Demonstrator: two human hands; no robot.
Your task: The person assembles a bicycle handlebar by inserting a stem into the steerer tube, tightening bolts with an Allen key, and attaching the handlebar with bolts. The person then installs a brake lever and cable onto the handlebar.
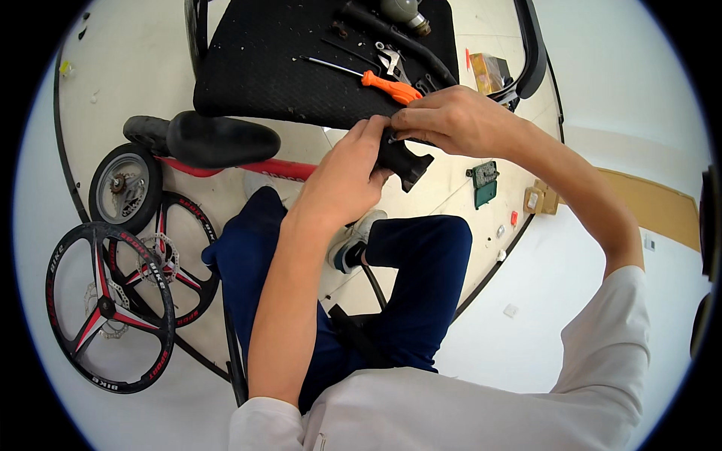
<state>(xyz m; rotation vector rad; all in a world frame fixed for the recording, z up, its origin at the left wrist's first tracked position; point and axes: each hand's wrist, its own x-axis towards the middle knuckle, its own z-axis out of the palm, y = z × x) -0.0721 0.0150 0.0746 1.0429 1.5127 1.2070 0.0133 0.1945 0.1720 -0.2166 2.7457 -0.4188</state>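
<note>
Leftmost, reading the view as a clock face, a black wheel with red-and-white spokes (107, 307) leans between eight and nine o'clock, and a smaller wheel with a silver rim (124, 192) stands just past nine. A second spoked wheel (162, 244), partly hidden by the first, sits near nine, closer to the middle. Toward ten o'clock comes a black saddle (224, 140), with a red frame tube (278, 169) running from beneath it toward three o'clock. A black chair seat (256, 79) stretches from eleven to about one, carrying a metal wrench (391, 62), an orange-handled screwdriver (392, 87) whose shaft points to ten, and a black tube (406, 43). Just short of twelve, below the seat's near edge, the left hand (342, 173) has its fingers curled over a dark, flared part (406, 163), thumb underneath, gripping it. That part lies at one o'clock, its flared end turned toward four. Beyond it, between one and two, the right hand (455, 120) keeps its fingers bunched at the part's upper end; I cannot tell whether they pinch anything. Farther over, on the floor, a green case (485, 188) lies past two, and cardboard boxes (540, 198) sit nearly at three.
</note>
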